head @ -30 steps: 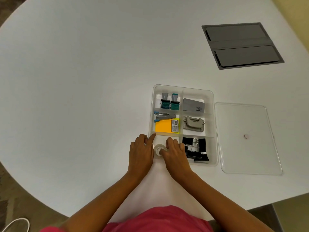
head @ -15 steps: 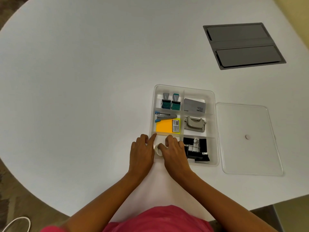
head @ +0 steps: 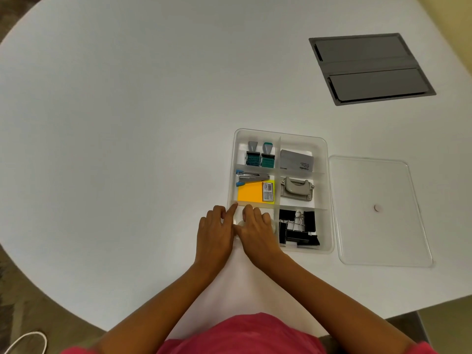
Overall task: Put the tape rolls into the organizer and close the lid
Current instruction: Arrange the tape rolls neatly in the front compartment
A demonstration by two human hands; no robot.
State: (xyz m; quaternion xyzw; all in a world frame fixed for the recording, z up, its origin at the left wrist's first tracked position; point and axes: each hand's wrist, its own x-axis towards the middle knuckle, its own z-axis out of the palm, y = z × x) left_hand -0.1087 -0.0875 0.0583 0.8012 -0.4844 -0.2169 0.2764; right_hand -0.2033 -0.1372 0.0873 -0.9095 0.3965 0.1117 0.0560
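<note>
The clear plastic organizer (head: pixel 327 175) lies on the white table with its top uncovered. Its flat clear lid (head: pixel 370 238) rests on the table just to its right. A clear tape roll (head: pixel 240 222) sits in the near-left compartment, almost wholly hidden, with only a pale sliver showing between my hands. My right hand (head: pixel 258 232) lies over that compartment, fingers curled down on the roll. My left hand (head: pixel 214 233) rests beside the organizer's left wall, its index finger touching the rim. No other tape roll is visible.
Other compartments hold two stamps (head: pixel 260 157), a grey box (head: pixel 296 160), a stapler (head: pixel 252 178), orange sticky notes (head: pixel 249 191), a hole punch (head: pixel 296 189) and black binder clips (head: pixel 297 229). A grey cable hatch (head: pixel 370 69) sits far right. The table edge curves near my body.
My right hand has slid forward over the tape roll and pushed it down into the near-left compartment, so the roll is now nearly hidden. My left hand has barely moved.
</note>
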